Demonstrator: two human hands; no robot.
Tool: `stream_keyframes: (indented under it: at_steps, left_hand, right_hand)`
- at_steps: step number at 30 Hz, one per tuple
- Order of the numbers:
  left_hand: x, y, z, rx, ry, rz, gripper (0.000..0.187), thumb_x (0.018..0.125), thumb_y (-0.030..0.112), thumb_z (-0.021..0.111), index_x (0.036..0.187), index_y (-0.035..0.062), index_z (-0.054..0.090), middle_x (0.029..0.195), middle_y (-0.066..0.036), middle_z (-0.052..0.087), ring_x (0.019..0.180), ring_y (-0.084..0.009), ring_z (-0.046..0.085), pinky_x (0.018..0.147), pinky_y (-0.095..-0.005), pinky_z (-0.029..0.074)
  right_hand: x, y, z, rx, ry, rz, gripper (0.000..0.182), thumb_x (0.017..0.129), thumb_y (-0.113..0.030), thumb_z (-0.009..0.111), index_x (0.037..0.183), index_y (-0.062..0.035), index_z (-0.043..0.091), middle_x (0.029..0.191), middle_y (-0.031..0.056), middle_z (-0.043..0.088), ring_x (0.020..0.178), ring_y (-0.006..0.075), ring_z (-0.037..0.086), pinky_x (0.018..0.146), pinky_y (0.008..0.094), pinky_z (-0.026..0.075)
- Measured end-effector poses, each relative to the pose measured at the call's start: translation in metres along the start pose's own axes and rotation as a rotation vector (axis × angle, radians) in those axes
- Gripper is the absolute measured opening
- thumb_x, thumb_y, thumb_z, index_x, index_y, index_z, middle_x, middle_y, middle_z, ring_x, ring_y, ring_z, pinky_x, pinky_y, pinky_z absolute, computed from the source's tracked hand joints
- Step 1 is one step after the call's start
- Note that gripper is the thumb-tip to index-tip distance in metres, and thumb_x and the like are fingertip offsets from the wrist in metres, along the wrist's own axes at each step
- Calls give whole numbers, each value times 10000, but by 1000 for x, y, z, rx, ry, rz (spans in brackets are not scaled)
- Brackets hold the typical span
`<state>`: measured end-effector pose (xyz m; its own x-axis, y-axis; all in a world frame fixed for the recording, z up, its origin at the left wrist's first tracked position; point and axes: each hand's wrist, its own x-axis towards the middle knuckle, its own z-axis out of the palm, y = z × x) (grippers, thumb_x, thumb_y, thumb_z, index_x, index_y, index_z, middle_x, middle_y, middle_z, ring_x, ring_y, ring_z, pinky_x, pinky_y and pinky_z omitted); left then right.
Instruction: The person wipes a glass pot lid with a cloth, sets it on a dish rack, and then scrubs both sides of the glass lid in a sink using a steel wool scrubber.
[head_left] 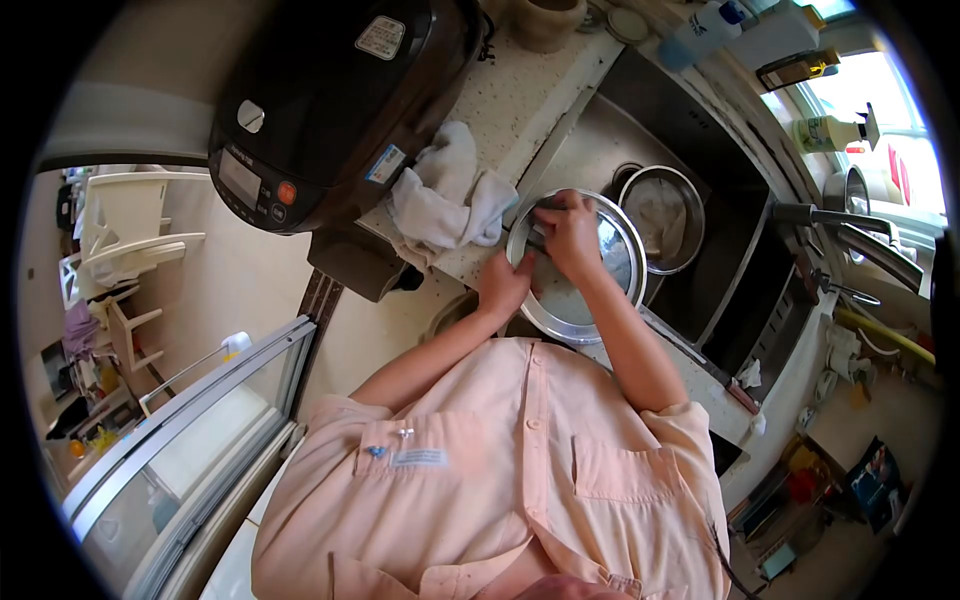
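In front of my chest is a round, shiny pot lid (pixel 625 265) with a wide metal rim and a pale, see-through-looking middle. My left hand (pixel 505 285) is closed on its left edge, fingers curled at the rim. Reaching across the lid, my right hand (pixel 572 235) has its fingers bent together near the upper left part. A small dark patch beside those fingers is partly covered. Just right of the lid, a round metal pot (pixel 692 215) sits in the sink with something whitish inside.
The steel sink (pixel 600 130) lies ahead and right, with a faucet (pixel 850 217) at its far right. A crumpled white cloth (pixel 450 190) rests on the counter beside a dark rice cooker (pixel 330 110). Bottles (pixel 700 35) line the sill. A sliding glass door (pixel 200 430) stands left.
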<state>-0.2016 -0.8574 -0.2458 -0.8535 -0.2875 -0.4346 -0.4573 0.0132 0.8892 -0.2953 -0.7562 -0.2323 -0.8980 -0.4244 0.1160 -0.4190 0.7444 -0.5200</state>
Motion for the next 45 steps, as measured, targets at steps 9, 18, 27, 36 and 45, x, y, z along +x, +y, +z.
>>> stream_keyframes:
  at_steps: [9,18,27,36,45]
  left_hand:
    - [-3,9,-3,-18,-32,-3,209,877,210,549,852,7,588,521,-94,600,454,-222,617,441,-333,461]
    - [-8,18,-3,66,28,-23,242,868,232,550,839,0,611,608,-106,627,503,-213,609,510,-343,465]
    - [-5,-2,-4,94,12,44,247,890,225,545,873,-13,609,634,-122,638,518,-183,608,498,-326,467]
    - [19,29,-8,-262,19,-139,230,923,239,511,834,27,513,629,-124,621,472,-180,573,436,-293,439]
    - [58,71,3,-265,50,-5,274,935,252,489,817,5,497,615,-136,613,488,-195,583,468,-293,459]
  right_hand:
    - [-7,-9,-3,92,-78,-50,227,685,-55,624,841,-182,731,966,63,553,862,300,509,744,369,478]
    - [-7,-10,0,74,-75,-10,188,674,-116,681,856,-140,716,1004,71,553,917,311,495,776,401,445]
    - [-48,-19,-56,37,-53,45,554,759,-297,665,1277,-200,494,1369,80,400,1255,332,341,977,501,284]
    - [-189,10,-144,272,256,450,369,821,-94,615,1186,-78,559,1237,120,506,1154,275,464,967,351,368]
    - [-342,58,-184,-476,370,1026,257,862,-231,567,1063,-83,630,1077,73,602,993,255,553,857,400,429]
